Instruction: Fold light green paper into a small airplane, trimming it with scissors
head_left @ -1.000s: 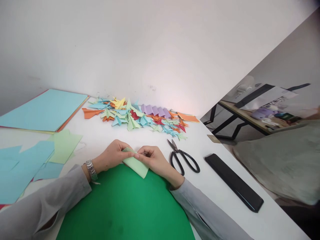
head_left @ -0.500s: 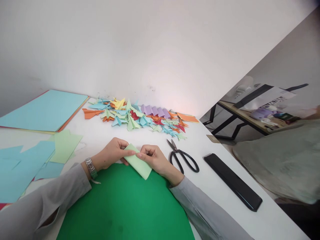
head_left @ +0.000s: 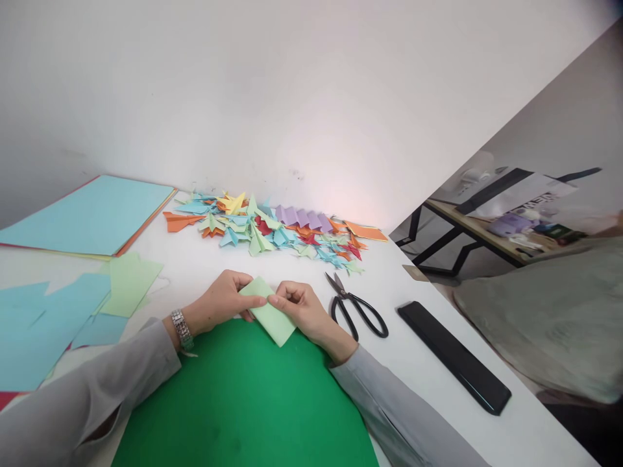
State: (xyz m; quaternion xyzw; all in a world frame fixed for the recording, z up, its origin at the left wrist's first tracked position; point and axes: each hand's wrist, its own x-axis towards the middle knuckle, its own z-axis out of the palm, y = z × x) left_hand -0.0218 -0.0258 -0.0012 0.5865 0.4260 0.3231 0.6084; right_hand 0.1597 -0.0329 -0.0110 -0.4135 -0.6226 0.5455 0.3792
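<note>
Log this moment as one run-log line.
left hand: grip on pale green paper | right hand: grip on same paper | scissors: on table, blades slightly apart | green sheet: below hands

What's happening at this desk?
A person pinches a folded piece of light green paper between the left hand and right hand, above a green sheet. Small folded paper shapes lie in a row by the wall. Scissors rest open to the right, near a long black object.

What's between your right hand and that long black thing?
Scissors lie between the right hand and the long black thing, shown in the head view.
</note>
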